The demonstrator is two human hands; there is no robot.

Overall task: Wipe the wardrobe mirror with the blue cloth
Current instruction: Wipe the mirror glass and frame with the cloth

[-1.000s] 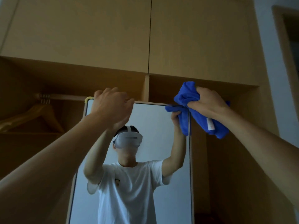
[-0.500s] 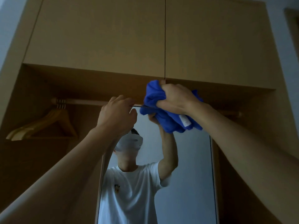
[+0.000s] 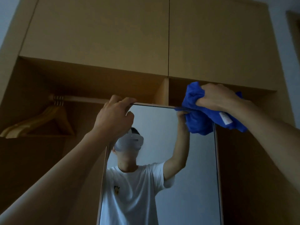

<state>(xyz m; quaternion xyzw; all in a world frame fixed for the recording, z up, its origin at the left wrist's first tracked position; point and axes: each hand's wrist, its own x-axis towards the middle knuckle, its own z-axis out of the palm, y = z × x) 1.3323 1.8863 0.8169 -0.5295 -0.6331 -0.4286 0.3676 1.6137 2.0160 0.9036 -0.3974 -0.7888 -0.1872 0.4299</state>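
Note:
A tall narrow mirror [image 3: 194,159] stands upright in the open wooden wardrobe [image 3: 97,46], reflecting a person in a white T-shirt. My left hand [image 3: 113,117] grips the mirror's top left corner, fingers curled over the upper edge. My right hand [image 3: 217,98] holds a bunched blue cloth [image 3: 201,120] pressed against the mirror's top right corner. The cloth drapes over the top edge and has a white label showing below my wrist.
Wooden hangers [image 3: 40,120] hang from a rail [image 3: 84,99] in the left compartment. Closed upper cabinet doors [image 3: 211,38] sit above. A vertical divider [image 3: 162,91] stands behind the mirror's top edge. The right compartment is dark.
My right hand with the cloth has slid rightward along the mirror's top edge, from the middle to the right corner. My left hand keeps its hold on the left corner.

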